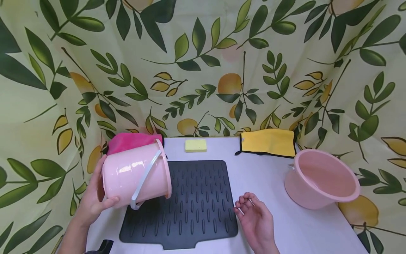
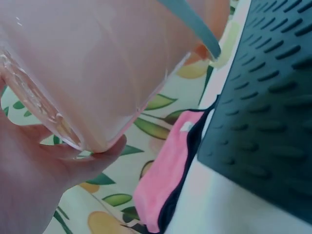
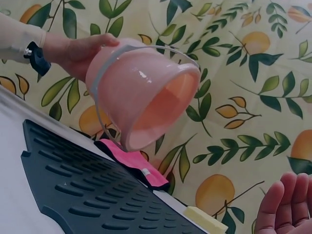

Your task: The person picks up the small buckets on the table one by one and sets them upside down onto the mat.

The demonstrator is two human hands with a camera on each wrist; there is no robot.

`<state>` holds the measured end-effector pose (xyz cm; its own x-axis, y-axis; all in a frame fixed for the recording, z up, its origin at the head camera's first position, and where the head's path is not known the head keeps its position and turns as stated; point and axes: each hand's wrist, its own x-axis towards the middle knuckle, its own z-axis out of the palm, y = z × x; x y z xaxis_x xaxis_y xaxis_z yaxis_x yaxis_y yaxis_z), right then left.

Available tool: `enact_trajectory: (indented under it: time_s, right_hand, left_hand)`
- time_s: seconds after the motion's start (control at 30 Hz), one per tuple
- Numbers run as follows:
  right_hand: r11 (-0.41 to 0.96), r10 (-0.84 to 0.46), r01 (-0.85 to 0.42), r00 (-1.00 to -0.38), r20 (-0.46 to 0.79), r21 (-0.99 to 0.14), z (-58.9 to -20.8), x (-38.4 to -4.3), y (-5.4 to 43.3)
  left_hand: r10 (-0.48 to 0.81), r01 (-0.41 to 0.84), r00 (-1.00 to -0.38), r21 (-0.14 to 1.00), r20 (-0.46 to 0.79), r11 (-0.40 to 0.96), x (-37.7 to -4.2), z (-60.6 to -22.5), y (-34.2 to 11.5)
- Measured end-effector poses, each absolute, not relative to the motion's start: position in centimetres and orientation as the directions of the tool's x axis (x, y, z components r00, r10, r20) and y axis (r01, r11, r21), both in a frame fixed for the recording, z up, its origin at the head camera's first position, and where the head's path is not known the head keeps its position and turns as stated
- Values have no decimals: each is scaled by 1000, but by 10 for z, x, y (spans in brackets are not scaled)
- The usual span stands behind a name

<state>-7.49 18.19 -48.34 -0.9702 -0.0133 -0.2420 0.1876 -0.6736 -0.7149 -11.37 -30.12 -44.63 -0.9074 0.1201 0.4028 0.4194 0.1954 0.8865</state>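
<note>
A pink bucket (image 1: 133, 176) is held on its side in the air, its mouth facing right and its pale handle (image 1: 147, 176) hanging across it. My left hand (image 1: 92, 197) grips its base, with the thumb on the near side and fingers behind. In the right wrist view, the inside of the bucket (image 3: 165, 107) shows nothing in the visible part. My right hand (image 1: 257, 222) hovers palm up beside the mat's right edge, fingers loosely bent, holding nothing. Below the bucket lies a dark ridged mat (image 1: 196, 204).
A pink basin-like tub (image 1: 320, 180) stands at the right. Along the back lie a pink cloth (image 1: 134, 141), a yellow sponge (image 1: 195, 145) and a yellow cloth (image 1: 268, 142) with dark edging. Leaf-and-fruit patterned fabric (image 1: 203, 81) hangs around the white table (image 1: 260, 180).
</note>
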Motion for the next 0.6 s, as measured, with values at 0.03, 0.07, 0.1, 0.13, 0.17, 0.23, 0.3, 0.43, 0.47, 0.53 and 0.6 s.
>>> enact_trajectory:
  time_s: [0.03, 0.07, 0.1, 0.13, 0.17, 0.23, 0.3, 0.43, 0.47, 0.53, 0.6]
  right_hand:
    - [-672, -15, 186, -971, -238, -716, -484, -75, 182]
    - [-671, -15, 183, -972, -234, -719, -485, -74, 183]
    - [-670, -16, 180, -973, -229, -720, -486, -74, 183]
    - [-670, -18, 177, -975, -222, -721, -487, -74, 183]
    - [-671, -20, 174, -976, -216, -721, -487, -74, 183]
    - [-670, -20, 169, -977, -211, -722, -488, -74, 183]
    - [-672, -18, 166, -978, -208, -722, -488, -74, 183]
    - [-678, -14, 162, -978, -208, -717, -488, -74, 183]
    - [-681, -14, 161, -978, -207, -714, -488, -74, 183]
    - [-684, -12, 160, -978, -208, -711, -488, -74, 183]
    - [-687, -13, 159, -978, -207, -710, -488, -74, 183]
  left_hand:
    - [119, 424, -906, 876, 407, 230, -114, -444, -302]
    - [119, 432, -902, 863, 415, 263, -114, -442, -302]
    - [120, 436, -900, 849, 420, 297, -115, -440, -301]
    - [117, 432, -901, 839, 417, 332, -115, -438, -301]
    - [117, 426, -903, 827, 413, 365, -115, -436, -301]
    - [116, 410, -909, 809, 400, 421, -115, -432, -301]
    - [117, 387, -918, 798, 378, 462, -114, -430, -302]
    - [117, 364, -926, 774, 358, 517, -112, -428, -305]
    - [118, 362, -927, 767, 357, 530, -111, -428, -306]
    - [119, 356, -928, 747, 353, 562, -111, -428, -308]
    - [124, 352, -929, 729, 349, 588, -111, -427, -310]
